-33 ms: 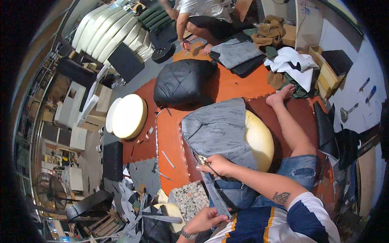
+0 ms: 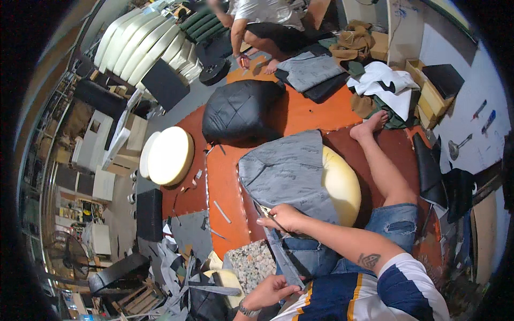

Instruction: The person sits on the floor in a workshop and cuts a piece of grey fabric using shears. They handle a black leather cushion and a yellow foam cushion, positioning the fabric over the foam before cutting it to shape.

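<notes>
A grey fabric cover [image 2: 284,166] with faint print lies over a rounded yellow foam cushion [image 2: 341,187], whose right side is bare. At the cover's near edge my right hand [image 2: 287,218] is closed around scissors [image 2: 266,210]; their blades lie by the fabric and are partly hidden. A narrow grey fabric strip [image 2: 281,255] hangs from that edge towards me. My left hand [image 2: 270,292], lower down, pinches the strip's near end between thumb and fingers.
A black quilted cushion [image 2: 242,111] sits beyond the cover. Round cream foam pads [image 2: 171,156] stand left. Fabric scraps [image 2: 174,267] and a speckled foam block [image 2: 250,266] lie near my left hand. Another person [image 2: 267,27] crouches at the back, near folded grey fabric [image 2: 309,71].
</notes>
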The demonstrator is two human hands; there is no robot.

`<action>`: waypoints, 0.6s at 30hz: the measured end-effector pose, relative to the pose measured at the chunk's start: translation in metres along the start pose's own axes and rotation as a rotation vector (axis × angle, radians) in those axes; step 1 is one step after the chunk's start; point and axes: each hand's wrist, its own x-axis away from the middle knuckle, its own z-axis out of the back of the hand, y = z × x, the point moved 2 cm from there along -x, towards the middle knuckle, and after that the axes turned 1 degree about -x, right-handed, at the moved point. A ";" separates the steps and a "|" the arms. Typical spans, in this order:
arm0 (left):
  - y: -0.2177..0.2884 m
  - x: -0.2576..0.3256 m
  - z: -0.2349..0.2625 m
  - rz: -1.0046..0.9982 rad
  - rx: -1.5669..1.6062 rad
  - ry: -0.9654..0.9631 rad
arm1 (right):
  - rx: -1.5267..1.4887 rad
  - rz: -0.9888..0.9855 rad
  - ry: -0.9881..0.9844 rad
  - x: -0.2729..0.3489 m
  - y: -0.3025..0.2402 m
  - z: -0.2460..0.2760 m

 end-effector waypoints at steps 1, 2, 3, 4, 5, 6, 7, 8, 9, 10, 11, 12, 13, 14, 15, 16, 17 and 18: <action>-0.003 0.002 0.000 0.026 0.025 0.017 | 0.051 0.036 0.036 0.000 -0.003 0.000; -0.007 0.004 0.001 -0.002 0.077 0.020 | 0.106 0.106 0.063 -0.002 -0.009 0.000; -0.012 0.006 0.004 0.013 -0.103 0.009 | 0.179 0.166 0.091 0.002 -0.011 0.001; -0.017 0.009 0.011 -0.031 -0.253 -0.018 | 0.148 0.174 0.069 0.006 -0.012 0.002; -0.024 0.011 0.020 -0.075 -0.399 -0.047 | 0.065 0.281 0.073 0.011 -0.015 0.004; -0.035 0.018 0.026 -0.066 -0.211 -0.013 | 0.018 0.332 0.053 0.024 -0.011 0.010; -0.041 0.017 0.050 0.009 -0.144 0.123 | -0.062 0.430 0.033 0.034 -0.013 0.022; -0.050 0.026 0.071 0.052 -0.072 0.235 | -0.129 0.425 0.007 0.045 -0.009 0.035; -0.058 0.036 0.097 0.127 0.051 0.497 | -0.299 0.379 -0.053 0.059 -0.003 0.052; -0.064 0.048 0.118 0.046 0.251 0.757 | -0.358 0.374 -0.020 0.076 0.006 0.072; -0.063 0.061 0.142 0.129 -0.201 1.101 | -0.315 0.298 0.082 0.093 0.017 0.094; -0.060 0.071 0.155 0.057 -0.360 1.262 | -0.200 0.290 0.213 0.113 0.030 0.117; -0.052 0.080 0.166 -0.009 -0.526 1.408 | -0.231 0.235 0.365 0.133 0.046 0.140; -0.034 0.075 0.187 -0.117 -0.442 1.372 | -0.530 0.155 0.412 0.151 0.064 0.161; -0.019 0.064 0.196 -0.126 -0.307 1.345 | -0.827 0.072 0.452 0.169 0.083 0.179; 0.001 0.053 0.193 -0.271 -0.382 1.296 | -0.664 0.099 0.605 0.186 0.100 0.188; 0.028 0.028 0.194 -0.367 -0.427 1.252 | -0.467 0.092 0.771 0.199 0.115 0.192; 0.057 -0.004 0.189 -0.435 -0.380 1.162 | -0.529 0.111 0.782 0.207 0.128 0.192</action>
